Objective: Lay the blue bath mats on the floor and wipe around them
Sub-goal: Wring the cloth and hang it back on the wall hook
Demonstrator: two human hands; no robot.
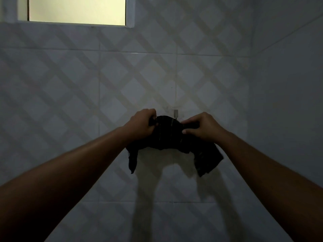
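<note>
We note dim light throughout. A dark cloth (172, 135) is held up against the tiled wall (70, 88), stretched between our two hands, with both forearms reaching in from the lower corners.

Left hand (142, 124): closed in a fist on the cloth's upper left edge, at the cloth's 9 to 10 o'clock, knuckles toward the wall. Right hand (203, 128): fingers curled over the cloth's upper right edge, at its 2 to 3 o'clock, thumb pressed along the front, pinching the fabric.

The cloth bunches between the hands and arches upward at its middle. Two loose ends hang down: a narrow one under the left wrist at about 7 o'clock, a wider one under the right wrist at about 5 o'clock. Its colour reads as black in this light; we cannot tell its true shade.

A small metal hook (175, 113) sits on the wall at the cloth's 12 o'clock, just beside its top edge; whether the two touch we cannot tell.

A window (76, 10) lies at 11 o'clock in the view. The hands and cloth cast shadows down the wall.

No legible brand, label or writing.
</note>
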